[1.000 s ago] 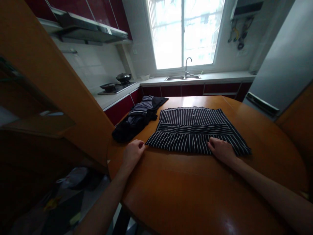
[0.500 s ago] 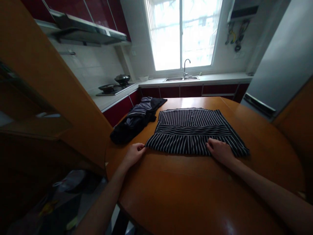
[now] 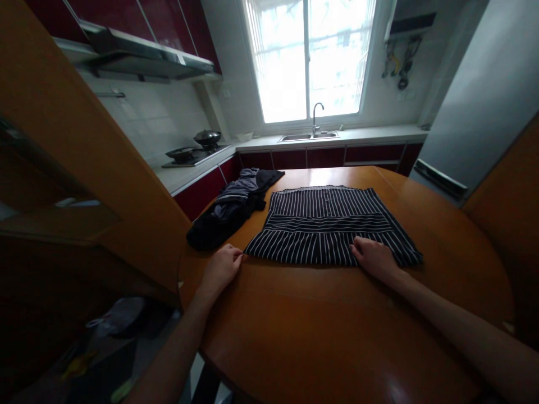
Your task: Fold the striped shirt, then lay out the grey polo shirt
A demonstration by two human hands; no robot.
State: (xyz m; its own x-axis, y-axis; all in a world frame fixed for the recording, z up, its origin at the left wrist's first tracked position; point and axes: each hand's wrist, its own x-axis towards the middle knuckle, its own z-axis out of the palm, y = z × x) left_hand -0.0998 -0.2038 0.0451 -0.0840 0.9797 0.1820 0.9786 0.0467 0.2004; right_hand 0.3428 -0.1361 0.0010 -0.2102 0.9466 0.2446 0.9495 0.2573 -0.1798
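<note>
A black garment with white stripes lies flat on the wooden table, its small buttons near the upper middle and a band of crosswise stripes below them. My left hand pinches its near left corner between thumb and fingertips. Toward the near right side, my right hand rests on the cloth with fingers curled down and closed on it; the fingertips are partly hidden. Left of the striped piece, a black and grey garment sits crumpled, apart from both hands.
Behind the table runs a white counter with a sink and tap under a window. A lidded pot and a pan stand on the stove at left. The fridge is at right; bags lie low on the left.
The whole view has shifted slightly, so things appear a little farther left. My left hand still pinches the corner, and my right hand stays at its place on the striped garment.
</note>
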